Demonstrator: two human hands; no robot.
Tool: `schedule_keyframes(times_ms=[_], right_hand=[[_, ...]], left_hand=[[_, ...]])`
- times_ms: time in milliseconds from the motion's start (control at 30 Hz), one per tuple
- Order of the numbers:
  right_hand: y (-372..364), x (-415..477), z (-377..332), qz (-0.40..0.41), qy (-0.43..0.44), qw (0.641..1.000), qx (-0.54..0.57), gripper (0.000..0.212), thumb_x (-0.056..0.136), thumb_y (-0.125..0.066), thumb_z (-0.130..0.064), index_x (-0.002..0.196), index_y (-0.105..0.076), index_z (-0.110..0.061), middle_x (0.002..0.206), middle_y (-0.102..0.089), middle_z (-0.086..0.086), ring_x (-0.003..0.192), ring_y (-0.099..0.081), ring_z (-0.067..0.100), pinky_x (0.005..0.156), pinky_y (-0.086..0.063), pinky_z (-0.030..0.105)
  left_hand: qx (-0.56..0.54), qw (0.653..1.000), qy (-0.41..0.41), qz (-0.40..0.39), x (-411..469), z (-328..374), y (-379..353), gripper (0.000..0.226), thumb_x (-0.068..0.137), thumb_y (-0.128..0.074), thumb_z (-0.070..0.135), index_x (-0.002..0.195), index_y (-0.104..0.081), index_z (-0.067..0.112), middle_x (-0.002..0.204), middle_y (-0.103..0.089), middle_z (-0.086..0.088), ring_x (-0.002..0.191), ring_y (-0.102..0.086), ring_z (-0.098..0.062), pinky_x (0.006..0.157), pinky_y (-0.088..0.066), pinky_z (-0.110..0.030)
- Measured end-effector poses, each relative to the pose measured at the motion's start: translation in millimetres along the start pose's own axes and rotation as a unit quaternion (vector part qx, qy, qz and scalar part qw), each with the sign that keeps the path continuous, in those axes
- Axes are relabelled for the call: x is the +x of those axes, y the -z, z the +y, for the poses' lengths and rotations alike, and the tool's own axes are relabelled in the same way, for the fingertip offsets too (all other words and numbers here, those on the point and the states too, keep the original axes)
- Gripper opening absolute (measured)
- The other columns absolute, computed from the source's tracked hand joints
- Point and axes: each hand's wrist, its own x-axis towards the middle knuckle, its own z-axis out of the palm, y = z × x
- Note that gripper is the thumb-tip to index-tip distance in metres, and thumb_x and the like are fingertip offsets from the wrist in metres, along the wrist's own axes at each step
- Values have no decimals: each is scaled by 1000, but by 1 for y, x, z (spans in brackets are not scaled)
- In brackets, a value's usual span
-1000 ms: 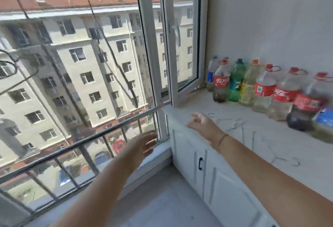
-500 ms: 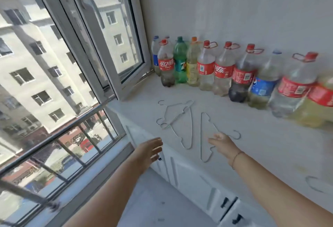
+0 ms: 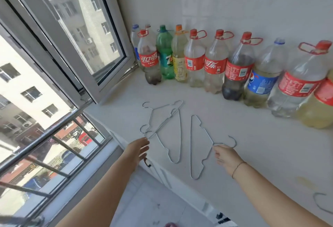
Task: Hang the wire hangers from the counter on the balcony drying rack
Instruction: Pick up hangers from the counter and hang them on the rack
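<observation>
Several thin wire hangers lie flat on the white counter (image 3: 261, 142). A tangled group of overlapping hangers (image 3: 177, 129) lies to the left, hooks pointing toward the window. A single hanger (image 3: 191, 147) lies to its right with its hook (image 3: 232, 141) pointing right. My left hand (image 3: 139, 150) is open, its fingertips just short of the tangled group's nearest hooks. The curled fingertips of my right hand (image 3: 226, 157) rest at the single hanger's neck; whether they pinch the wire is unclear. The drying rack is out of view.
A row of large plastic drink bottles (image 3: 216, 64) stands along the back wall. An inward-opened window sash (image 3: 100, 75) juts over the counter's left end. A metal railing (image 3: 54, 133) runs outside the glass. Another hanger's hook (image 3: 322, 207) lies at the lower right. Cabinet doors (image 3: 162, 174) sit below.
My view has dropped from the window to the counter. Both hands have reached forward: the left to the tangled hangers' hooks, the right onto the single hanger's neck.
</observation>
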Motion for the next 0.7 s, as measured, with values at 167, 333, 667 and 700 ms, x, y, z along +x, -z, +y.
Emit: schedule_keyframes(times_ms=[167, 333, 667, 700], right_hand=[[-11, 30, -8, 25, -12, 999, 39, 34, 88, -42, -3, 61, -35, -23, 57, -29, -2, 56, -24, 12, 56, -18, 24], [-22, 43, -6, 57, -39, 996, 64, 27, 91, -44, -8, 70, -41, -25, 73, -40, 2, 74, -40, 13, 65, -26, 22], [-30, 52, -1, 193, -34, 977, 89, 29, 85, -45, 1, 65, -39, -19, 64, -31, 5, 59, -27, 16, 60, -24, 23], [-32, 51, -3, 191, -39, 976, 96, 32, 86, -44, 2, 62, -38, -19, 62, -31, 4, 59, -28, 15, 59, -25, 24]], left_hand=[[58, 997, -35, 28, 62, 37, -11, 13, 90, -57, 16, 103, -59, 15, 82, -61, 1, 74, -55, -11, 66, -38, -24], [138, 988, -56, 43, 121, 49, -24, 18, 89, -61, 16, 104, -63, 6, 72, -55, -1, 63, -47, -12, 57, -36, -22], [347, 931, -75, 79, 205, 64, -39, 19, 84, -63, 32, 87, -69, 14, 85, -66, -4, 81, -60, -24, 71, -43, -26], [373, 921, -76, 77, 207, 64, -41, 15, 82, -64, 32, 77, -67, 19, 79, -64, -3, 79, -60, -24, 70, -44, -26]])
